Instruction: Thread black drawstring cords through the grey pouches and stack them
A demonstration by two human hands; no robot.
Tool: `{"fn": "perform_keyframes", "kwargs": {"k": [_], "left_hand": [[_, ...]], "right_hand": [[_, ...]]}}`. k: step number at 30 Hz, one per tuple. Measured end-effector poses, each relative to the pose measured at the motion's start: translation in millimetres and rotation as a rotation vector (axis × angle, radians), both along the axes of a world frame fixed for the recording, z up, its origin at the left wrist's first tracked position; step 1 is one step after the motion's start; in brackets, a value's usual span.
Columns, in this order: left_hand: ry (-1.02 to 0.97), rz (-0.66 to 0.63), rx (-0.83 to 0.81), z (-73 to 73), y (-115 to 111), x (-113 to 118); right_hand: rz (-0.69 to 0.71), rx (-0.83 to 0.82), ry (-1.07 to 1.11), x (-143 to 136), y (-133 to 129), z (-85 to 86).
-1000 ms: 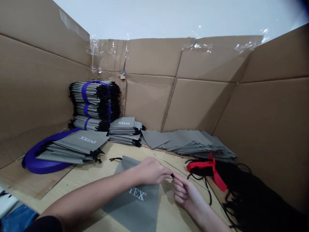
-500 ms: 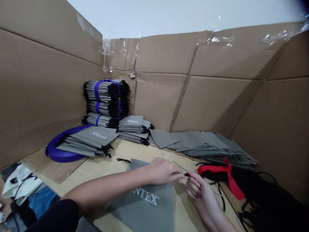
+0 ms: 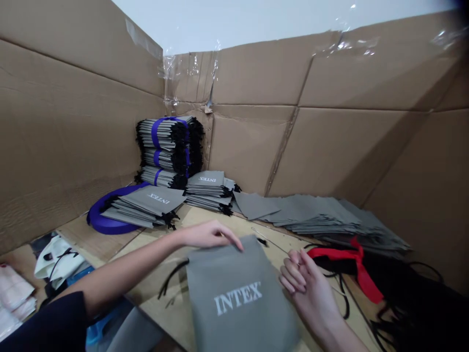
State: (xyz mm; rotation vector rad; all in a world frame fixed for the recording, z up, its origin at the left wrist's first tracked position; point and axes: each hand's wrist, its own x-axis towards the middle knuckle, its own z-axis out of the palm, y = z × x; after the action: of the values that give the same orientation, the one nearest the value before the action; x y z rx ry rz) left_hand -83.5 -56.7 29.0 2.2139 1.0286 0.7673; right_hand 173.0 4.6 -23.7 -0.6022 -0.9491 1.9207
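A grey drawstring bag (image 3: 238, 298) with white INTEX lettering is raised off the table in front of me. My left hand (image 3: 214, 234) pinches its top edge, fingers over the near face. Black cord ends (image 3: 174, 276) hang from the bag's left top corner, and a short black tip shows at its right. To the right of the bag, my right hand (image 3: 300, 278) is closed around a long thin metal rod (image 3: 269, 239), which sticks out on both sides of the fist.
At the back left stand banded bag bundles (image 3: 161, 132), with a purple strap roll (image 3: 98, 222) and loose bag piles (image 3: 154, 200) before them. Flat grey pieces (image 3: 322, 217) lie along the cardboard wall (image 3: 252, 137). Black cords (image 3: 406, 288) with a red tie (image 3: 362, 274) lie right.
My left hand has moved back from the cord near my right hand to the bag's top edge. The bag is now lifted and turned more upright. My right hand still grips the rod.
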Motion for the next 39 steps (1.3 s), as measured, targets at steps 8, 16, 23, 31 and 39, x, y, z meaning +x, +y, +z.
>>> {"fn": "perform_keyframes", "kwargs": {"k": [8,16,23,31,39], "left_hand": [[0.195,1.577,0.587,18.9,-54,-141],[0.604,1.620,0.396,-15.2,-74,-177],[0.639,1.557,0.460,-9.2,-89,-163],[0.868,1.089,0.542,-1.4,-98,-148],[0.785,0.656,0.451,-11.3,-86,-153]], "right_hand": [[0.044,-0.039,-0.257,-3,3,-7.9],[0.132,0.012,-0.340,-12,9,-31.0],[0.165,0.123,-0.471,-14,6,-28.1],[0.265,0.325,-0.639,-14,16,-44.2],[0.330,0.410,-0.731,-18,11,-37.4]]}}
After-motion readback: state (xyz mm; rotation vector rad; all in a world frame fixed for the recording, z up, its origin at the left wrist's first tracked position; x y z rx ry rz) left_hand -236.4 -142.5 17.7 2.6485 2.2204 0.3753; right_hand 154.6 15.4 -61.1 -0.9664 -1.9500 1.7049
